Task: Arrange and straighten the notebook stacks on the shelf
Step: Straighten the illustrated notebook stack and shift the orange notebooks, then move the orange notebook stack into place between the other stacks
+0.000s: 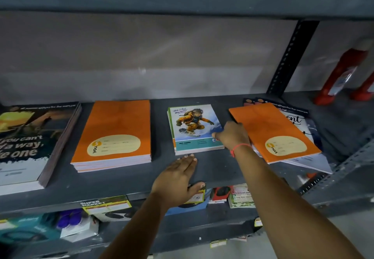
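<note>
Four notebook stacks lie on the dark grey shelf (214, 169). A small stack topped by a snowboarder cover (192, 125) sits in the middle. My right hand (232, 135) rests on that stack's right edge, fingers curled against it. My left hand (178, 179) lies flat and open on the shelf, fingertips touching the stack's front edge. An orange stack (115, 131) lies squared to the left. At the right, an orange notebook (271, 131) lies skewed over a fanned-out pile of printed notebooks (303, 125). A tall dark-covered stack (30, 143) is at the far left.
A perforated metal upright (291, 56) stands at the back right, with red bottles (344, 76) beyond it. The shelf below holds packaged goods and price tags (107, 206) on its front lip. The upper shelf overhangs.
</note>
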